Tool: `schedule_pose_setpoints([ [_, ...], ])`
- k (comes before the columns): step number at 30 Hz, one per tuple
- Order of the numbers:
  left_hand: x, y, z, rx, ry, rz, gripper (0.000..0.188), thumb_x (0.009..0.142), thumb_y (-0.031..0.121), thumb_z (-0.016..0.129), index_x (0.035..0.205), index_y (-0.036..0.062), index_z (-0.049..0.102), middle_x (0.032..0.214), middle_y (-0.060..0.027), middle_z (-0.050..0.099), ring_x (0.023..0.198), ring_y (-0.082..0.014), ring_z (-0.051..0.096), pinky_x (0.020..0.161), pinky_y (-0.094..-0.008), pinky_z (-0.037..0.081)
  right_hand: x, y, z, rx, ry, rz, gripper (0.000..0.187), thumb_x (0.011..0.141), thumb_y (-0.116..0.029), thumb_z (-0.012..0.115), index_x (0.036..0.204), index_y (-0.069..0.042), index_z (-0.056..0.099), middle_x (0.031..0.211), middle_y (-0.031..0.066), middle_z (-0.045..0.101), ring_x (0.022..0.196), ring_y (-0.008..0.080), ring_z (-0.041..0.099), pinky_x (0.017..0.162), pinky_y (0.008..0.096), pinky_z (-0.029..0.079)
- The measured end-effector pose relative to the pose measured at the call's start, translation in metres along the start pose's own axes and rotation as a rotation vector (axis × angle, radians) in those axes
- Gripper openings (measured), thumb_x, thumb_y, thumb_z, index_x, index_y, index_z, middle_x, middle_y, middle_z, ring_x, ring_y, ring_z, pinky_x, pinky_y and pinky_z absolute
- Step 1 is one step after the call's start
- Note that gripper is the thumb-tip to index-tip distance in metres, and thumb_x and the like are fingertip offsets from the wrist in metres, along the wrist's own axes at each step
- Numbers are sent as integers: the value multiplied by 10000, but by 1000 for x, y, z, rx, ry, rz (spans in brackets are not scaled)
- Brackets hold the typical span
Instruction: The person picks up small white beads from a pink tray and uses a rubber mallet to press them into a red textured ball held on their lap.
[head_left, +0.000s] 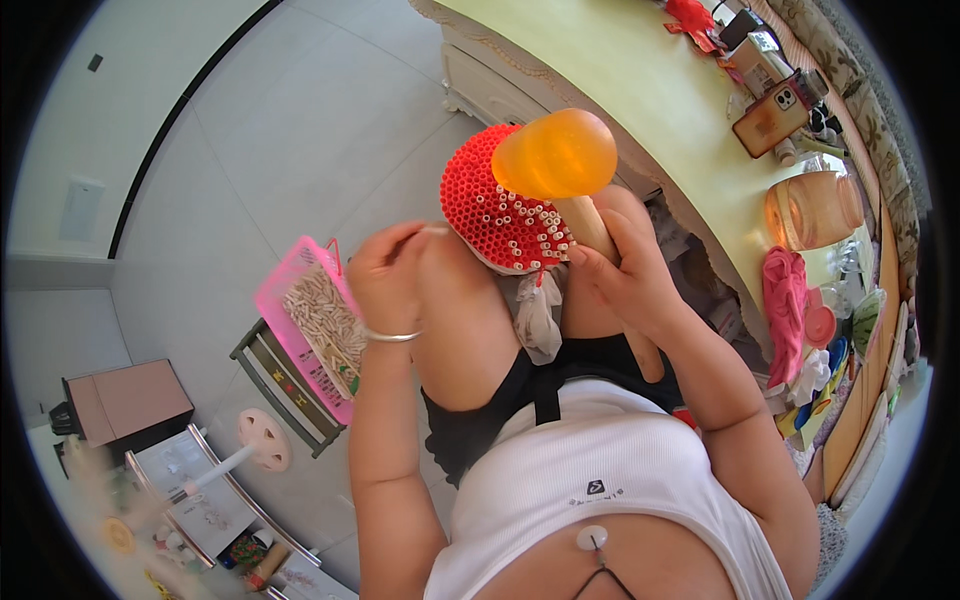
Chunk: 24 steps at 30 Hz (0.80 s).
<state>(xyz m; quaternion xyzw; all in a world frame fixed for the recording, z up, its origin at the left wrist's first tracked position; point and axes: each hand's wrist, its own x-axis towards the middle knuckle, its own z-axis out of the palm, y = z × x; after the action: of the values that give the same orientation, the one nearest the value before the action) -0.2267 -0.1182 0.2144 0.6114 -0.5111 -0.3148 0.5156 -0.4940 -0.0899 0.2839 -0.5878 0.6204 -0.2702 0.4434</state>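
Observation:
My right hand (630, 265) is wrapped round the wooden handle of a mallet (556, 153), whose thick, translucent orange head is over the far right part of a round bundle of red tubes (468, 195). That bundle sits at my knees, its open tube ends facing up. Several small white hollow pieces stand in the tubes on its near right side. Left of the bundle, by my knee, my left hand (388, 278) is closed in a pinch. A small whitish piece (436, 230) shows at its fingertips, somewhat blurred. The mallet hides part of the bundle.
A pink basket (290, 265) of small pale sticks (325, 310) rests on a dark stool (285, 385) at my left. To my right, a pale green table (640, 75) holds a phone (780, 113), an amber-tinted jar (805, 208) and a pink cloth (784, 310). A white plastic bag (540, 315) hangs between my thighs.

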Motion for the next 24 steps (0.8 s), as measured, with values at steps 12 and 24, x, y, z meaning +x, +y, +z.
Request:
schedule_pose_setpoints([
  [12, 34, 12, 67, 541, -217, 724, 98, 773, 22, 705, 852, 42, 650, 780, -120, 623, 744, -322, 608, 667, -415, 488, -10, 30, -23, 117, 1, 14, 346, 924, -285, 702, 1142, -34, 610, 815, 79, 588, 751, 179, 543, 692, 310, 461],
  [24, 39, 24, 73, 615, -301, 847, 76, 726, 10, 665, 790, 36, 634, 693, -112, 550, 674, -334, 553, 618, -444, 456, -10, 29, -13, 154, -57, -40, 331, 935, -297, 689, 1059, -10, 581, 773, 136, 580, 695, 222, 542, 658, 345, 462],
])
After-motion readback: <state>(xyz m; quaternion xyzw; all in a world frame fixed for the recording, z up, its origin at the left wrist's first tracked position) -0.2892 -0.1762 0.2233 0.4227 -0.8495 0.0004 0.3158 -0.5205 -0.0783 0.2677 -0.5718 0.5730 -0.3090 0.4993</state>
